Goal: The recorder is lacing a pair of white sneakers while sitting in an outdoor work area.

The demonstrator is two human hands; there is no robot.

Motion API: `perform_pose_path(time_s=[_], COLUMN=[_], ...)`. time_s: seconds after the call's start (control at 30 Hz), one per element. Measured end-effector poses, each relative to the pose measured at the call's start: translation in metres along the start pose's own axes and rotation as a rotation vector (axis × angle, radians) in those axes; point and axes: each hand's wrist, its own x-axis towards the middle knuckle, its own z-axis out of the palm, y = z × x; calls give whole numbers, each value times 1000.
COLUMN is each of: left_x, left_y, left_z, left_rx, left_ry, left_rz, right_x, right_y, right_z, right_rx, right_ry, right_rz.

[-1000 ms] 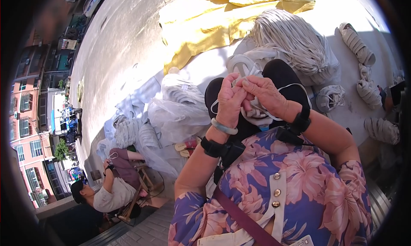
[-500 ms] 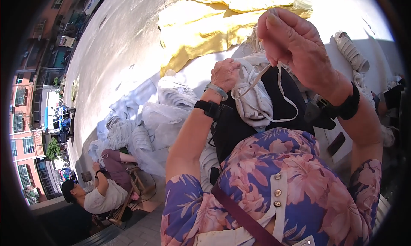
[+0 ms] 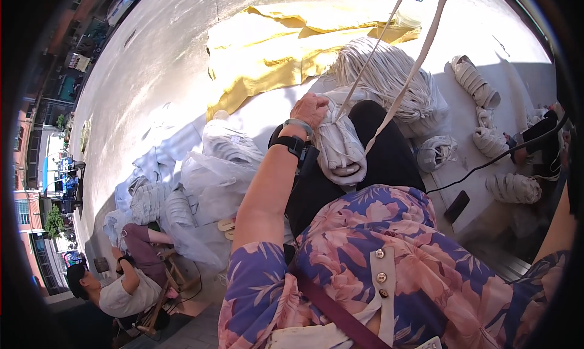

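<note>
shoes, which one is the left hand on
The white shoe on the person's lap: the left hand grips its far end and its lace stretches upward, while other shoes lie on the ground.

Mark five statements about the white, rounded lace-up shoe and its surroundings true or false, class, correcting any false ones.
1. The left hand touches the white, rounded lace-up shoe. True.
2. The right hand lies flat on the shoe. False: the right hand is out of view.
3. Two long, flat off-white lace strands rise from the shoe to the picture's upper edge. True.
4. The crumpled yellow sheet covers the person's lap. False: the yellow sheet lies on the ground beyond the shoe.
5. The seated co-worker wears a black cap. True.
</note>
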Motion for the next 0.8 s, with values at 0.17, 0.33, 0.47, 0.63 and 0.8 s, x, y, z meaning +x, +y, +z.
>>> perform_pose_path(time_s=[0.17, 0.33, 0.47, 0.63, 0.8], left_x=[-3, 3, 3, -2, -71], left_y=[12, -3, -3, 23, 112], left_z=[-3, 5, 2, -17, -17], left_rx=[33, 21, -12, -363, -700], left_ry=[-22, 7, -43, 15, -323], left_rz=[-28, 24, -51, 177, 449], right_x=[-7, -19, -25, -30, -36], right_y=[11, 21, 28, 46, 67], right_z=[-28, -51, -65, -75, -89], right_rx=[-76, -126, -175, -205, -250], right_ry=[66, 140, 195, 242, 318], right_rz=[63, 112, 146, 207, 279])
